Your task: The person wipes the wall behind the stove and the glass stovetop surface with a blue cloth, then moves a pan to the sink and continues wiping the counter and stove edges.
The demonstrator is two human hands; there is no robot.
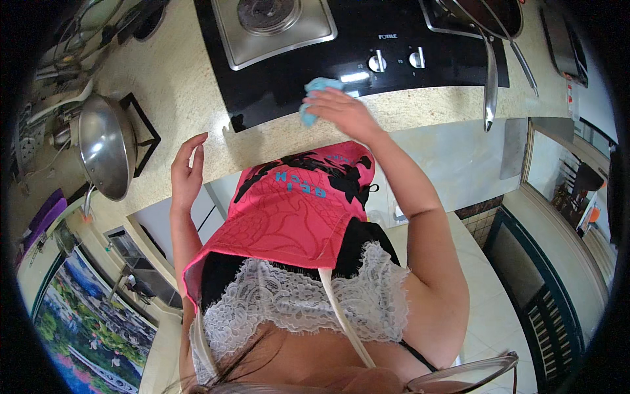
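Observation:
My right hand (342, 111) presses a light blue cloth (315, 93) against the front edge of a black glass gas hob (295, 81), where the hob meets the speckled countertop (408, 106). The fingers lie flat over the cloth. My left hand (189, 162) is at the counter's front edge, left of the hob, with its fingers apart and nothing in it. Two control knobs, the nearer one (377, 62) among them, stand behind and right of the cloth. At the top left of the hob is a burner (268, 12) in a steel drip plate (315, 34).
On the left, a steel wok (106, 147) stands by a black metal stand (145, 135). At the right burner is a dark pan (502, 17), and a steel handle (489, 83) juts over the counter's front edge. A dark tray (563, 44) lies farther right.

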